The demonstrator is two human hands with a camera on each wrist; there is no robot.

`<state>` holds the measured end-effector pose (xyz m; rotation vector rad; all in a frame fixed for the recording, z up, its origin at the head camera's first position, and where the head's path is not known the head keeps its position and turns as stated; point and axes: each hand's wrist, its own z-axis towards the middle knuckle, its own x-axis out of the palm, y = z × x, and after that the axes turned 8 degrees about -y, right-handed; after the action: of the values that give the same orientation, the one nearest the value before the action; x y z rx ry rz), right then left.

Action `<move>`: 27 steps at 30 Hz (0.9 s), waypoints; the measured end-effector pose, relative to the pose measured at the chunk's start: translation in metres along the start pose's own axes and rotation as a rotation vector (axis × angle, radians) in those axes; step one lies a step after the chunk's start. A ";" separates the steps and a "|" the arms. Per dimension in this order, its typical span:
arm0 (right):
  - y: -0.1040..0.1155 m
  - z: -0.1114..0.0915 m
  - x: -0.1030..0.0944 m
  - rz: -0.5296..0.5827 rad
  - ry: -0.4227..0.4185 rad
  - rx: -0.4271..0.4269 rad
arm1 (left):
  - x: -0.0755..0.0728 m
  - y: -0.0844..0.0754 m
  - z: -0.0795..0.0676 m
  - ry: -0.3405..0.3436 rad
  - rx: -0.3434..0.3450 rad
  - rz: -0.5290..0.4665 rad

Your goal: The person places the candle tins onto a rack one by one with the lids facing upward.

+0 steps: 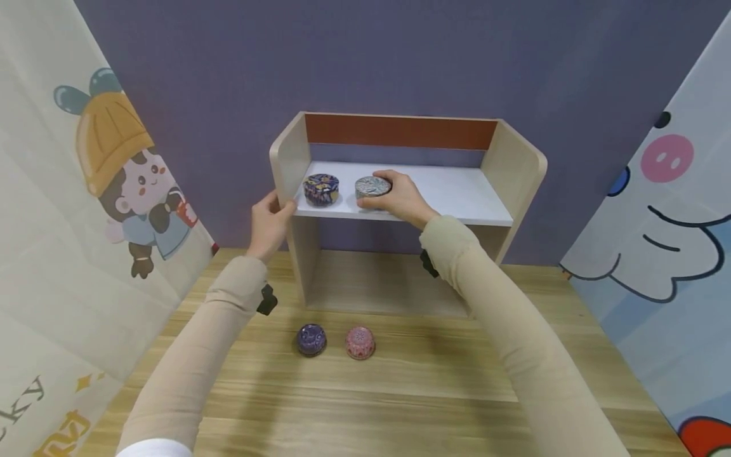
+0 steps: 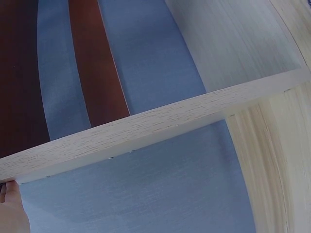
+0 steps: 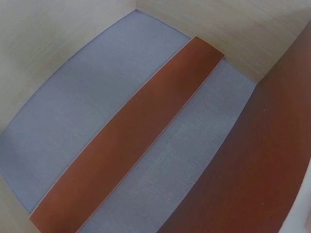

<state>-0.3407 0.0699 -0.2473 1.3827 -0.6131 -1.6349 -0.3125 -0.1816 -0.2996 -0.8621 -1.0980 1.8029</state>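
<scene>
On the white upper board of a small wooden shelf [image 1: 451, 187], my right hand [image 1: 402, 200] grips a round grey-green patterned tin [image 1: 372, 185] between thumb and fingers. To its left on the same board sits a dark blue tin [image 1: 321, 189] with a colourful floral pattern. My left hand [image 1: 268, 225] holds the front edge of the shelf's left side panel [image 1: 290, 168], thumb near the board's corner. In the left wrist view, part of that hand [image 2: 12, 213] shows at the lower left against the panel.
A purple tin [image 1: 311, 339] and a pink tin [image 1: 360, 343] stand on the wooden table [image 1: 365, 406] in front of the shelf. A reddish-brown back strip [image 1: 400, 131] crosses the shelf's top rear. Printed curtains [image 1: 51, 209] hang at both sides.
</scene>
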 end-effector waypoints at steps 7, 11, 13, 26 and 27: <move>0.001 -0.001 -0.001 0.007 0.008 0.007 | 0.000 0.000 0.000 -0.005 0.017 0.003; 0.000 0.000 -0.001 0.011 0.014 0.013 | 0.000 0.000 -0.001 0.003 0.020 0.003; 0.000 -0.001 -0.001 0.011 0.015 0.016 | 0.000 0.000 -0.001 0.000 0.023 0.005; 0.001 0.000 -0.001 0.015 0.021 0.019 | 0.000 0.001 -0.001 0.001 0.008 0.008; 0.001 0.000 -0.001 0.013 0.021 0.017 | 0.000 0.001 -0.001 0.002 0.007 0.009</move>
<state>-0.3402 0.0698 -0.2460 1.4037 -0.6241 -1.6064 -0.3121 -0.1818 -0.3007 -0.8653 -1.0877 1.8122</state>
